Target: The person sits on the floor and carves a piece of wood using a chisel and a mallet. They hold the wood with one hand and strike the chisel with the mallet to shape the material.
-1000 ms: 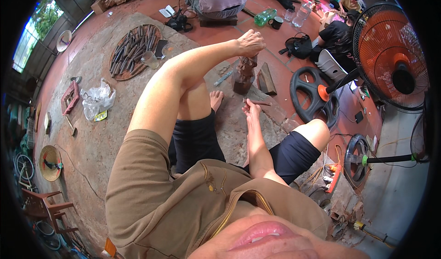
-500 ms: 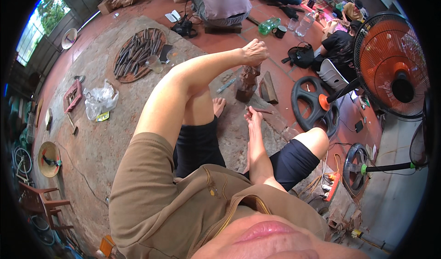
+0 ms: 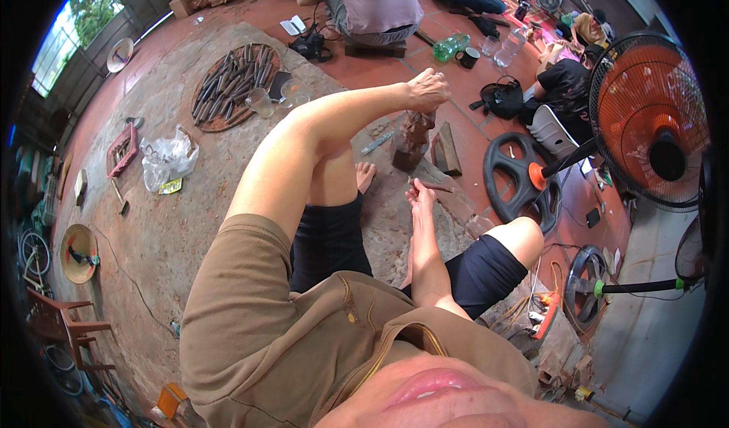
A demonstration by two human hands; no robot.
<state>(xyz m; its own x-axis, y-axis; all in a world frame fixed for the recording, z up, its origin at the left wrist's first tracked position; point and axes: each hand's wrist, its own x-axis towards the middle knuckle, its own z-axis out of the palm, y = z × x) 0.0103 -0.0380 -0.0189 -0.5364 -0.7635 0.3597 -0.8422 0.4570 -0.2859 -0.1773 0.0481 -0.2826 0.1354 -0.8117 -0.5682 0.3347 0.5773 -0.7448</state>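
Observation:
A dark brown wood carving (image 3: 414, 139) stands upright on the grey slab in front of me. My left hand (image 3: 429, 91), arm stretched out, is closed over its top; the fingertips are partly hidden. Nearer to me, my right hand (image 3: 419, 197) is closed on a slim reddish-brown tool (image 3: 434, 186), which looks like a carving chisel. Its working end cannot be made out. Just right of the carving lies a wooden wedge-shaped block (image 3: 446, 151). On its left a small light blue stick-like item (image 3: 377, 144) rests on the slab.
A round tray (image 3: 203, 118) full of dark chisel-like tools sits at far left, beside clear cups (image 3: 260, 103). A plastic bag (image 3: 168, 158) lies left. A standing fan (image 3: 645, 124) and its black base (image 3: 516, 171) stand right. A power strip (image 3: 545, 318) with cords lies near my right knee. Several people sit beyond.
The whole view has shifted slightly. Both hands keep their places, left on the carving and right around the tool.

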